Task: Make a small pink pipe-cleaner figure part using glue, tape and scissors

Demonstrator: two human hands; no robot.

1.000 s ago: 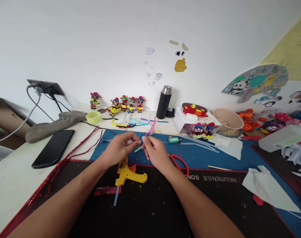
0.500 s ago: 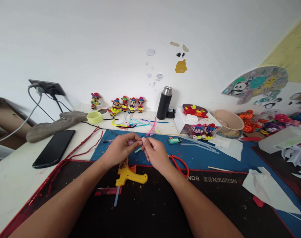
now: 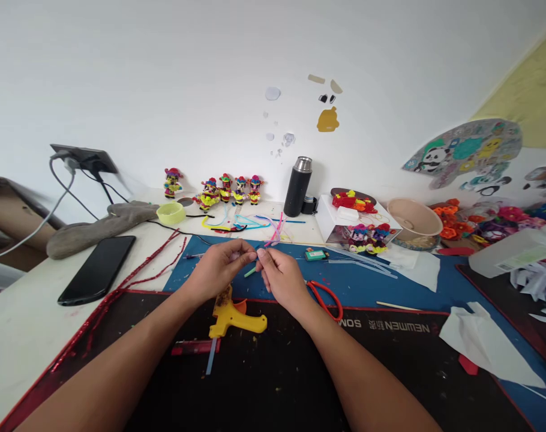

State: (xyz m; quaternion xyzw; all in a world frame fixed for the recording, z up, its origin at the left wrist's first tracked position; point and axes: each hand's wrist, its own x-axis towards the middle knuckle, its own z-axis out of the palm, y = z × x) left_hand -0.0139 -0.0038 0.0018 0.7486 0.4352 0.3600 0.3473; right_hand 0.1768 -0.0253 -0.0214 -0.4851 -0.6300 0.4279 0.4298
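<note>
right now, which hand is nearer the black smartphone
Left. The left hand is to the right of the black smartphone; the right hand is farther right, beyond the left hand.

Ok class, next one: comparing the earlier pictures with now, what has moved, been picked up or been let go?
Nothing has visibly moved, been picked up or been let go. The left hand and right hand stay close together over the mat; what they pinch is too small to tell. The yellow glue gun, red scissor handles and black phone stay put.
</note>
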